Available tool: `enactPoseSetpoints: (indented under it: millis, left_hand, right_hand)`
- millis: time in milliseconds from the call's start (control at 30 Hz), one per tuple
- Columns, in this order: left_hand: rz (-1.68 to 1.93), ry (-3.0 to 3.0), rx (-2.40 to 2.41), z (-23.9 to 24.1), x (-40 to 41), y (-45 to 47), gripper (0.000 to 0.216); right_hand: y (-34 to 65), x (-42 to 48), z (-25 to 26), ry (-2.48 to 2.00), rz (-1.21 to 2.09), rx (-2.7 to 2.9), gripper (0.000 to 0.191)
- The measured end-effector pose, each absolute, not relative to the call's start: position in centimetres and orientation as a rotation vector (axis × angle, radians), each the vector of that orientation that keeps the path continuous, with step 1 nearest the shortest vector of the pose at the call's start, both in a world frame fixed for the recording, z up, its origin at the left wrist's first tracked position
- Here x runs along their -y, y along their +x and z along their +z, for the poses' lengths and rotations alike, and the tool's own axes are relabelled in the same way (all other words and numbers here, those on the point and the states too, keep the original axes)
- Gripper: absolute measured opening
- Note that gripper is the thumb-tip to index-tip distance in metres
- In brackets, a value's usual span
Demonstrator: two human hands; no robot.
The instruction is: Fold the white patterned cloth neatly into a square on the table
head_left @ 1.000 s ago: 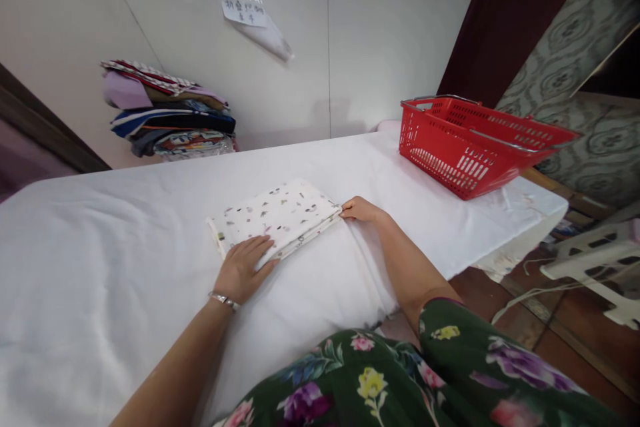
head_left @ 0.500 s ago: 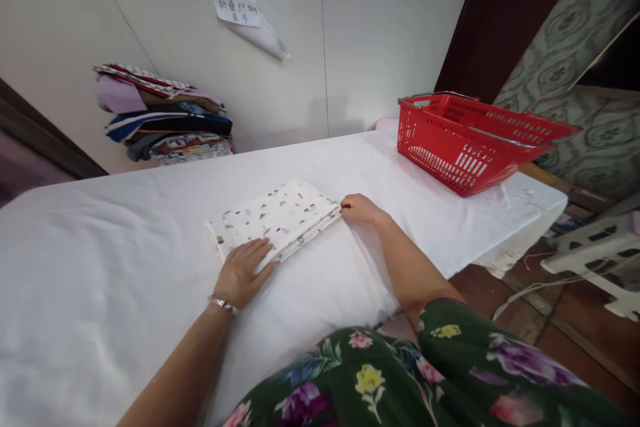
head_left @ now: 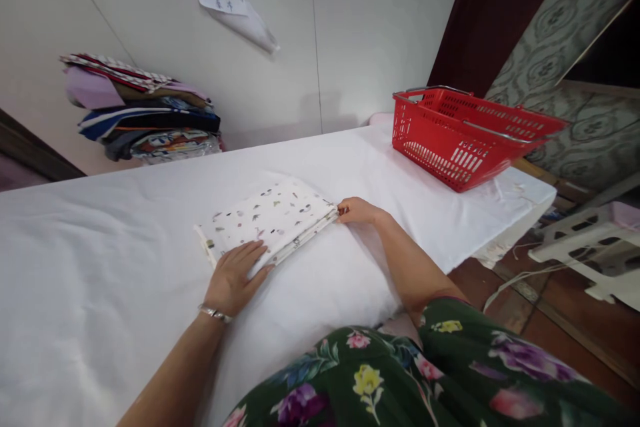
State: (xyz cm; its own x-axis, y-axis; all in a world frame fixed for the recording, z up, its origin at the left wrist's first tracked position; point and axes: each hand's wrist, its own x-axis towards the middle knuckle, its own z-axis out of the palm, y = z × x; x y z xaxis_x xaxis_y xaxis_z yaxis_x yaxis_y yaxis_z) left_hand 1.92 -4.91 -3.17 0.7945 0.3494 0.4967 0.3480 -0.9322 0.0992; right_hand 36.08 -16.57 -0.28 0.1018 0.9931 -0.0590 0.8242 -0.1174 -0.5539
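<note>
A folded white cloth [head_left: 270, 217] with small printed figures lies on the white-covered table [head_left: 125, 233]. Flat on its near left part rests my left hand [head_left: 237, 277], fingers stretched out and thumb along the near edge. My right hand [head_left: 357, 210] pinches the cloth's right corner, with the fingers closed around the layered edge. The folded layers show along the near side between both hands. What kind of article the cloth is cannot be made out.
A red plastic basket [head_left: 470, 140] with metal handles stands at the table's right end. Folded clothes [head_left: 145, 110] are stacked at the back left. A paper sign [head_left: 223, 0] hangs on the wall. A white plastic stool [head_left: 595, 250] stands on the floor at right.
The view has shifted slightly, so the basket and clothes stack sit further left. Both hands keep their places on the cloth, with hardly any movement.
</note>
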Motion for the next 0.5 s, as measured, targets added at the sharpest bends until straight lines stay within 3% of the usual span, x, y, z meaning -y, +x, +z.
enactPoseSetpoints:
  millis: [500]
  left_hand:
    - [0.831,3.026,-0.504,-3.2,5.0,1.9,0.039]
  right_hand:
    - [35.2,16.8,-1.7,-2.132,0.233,1.706,0.015]
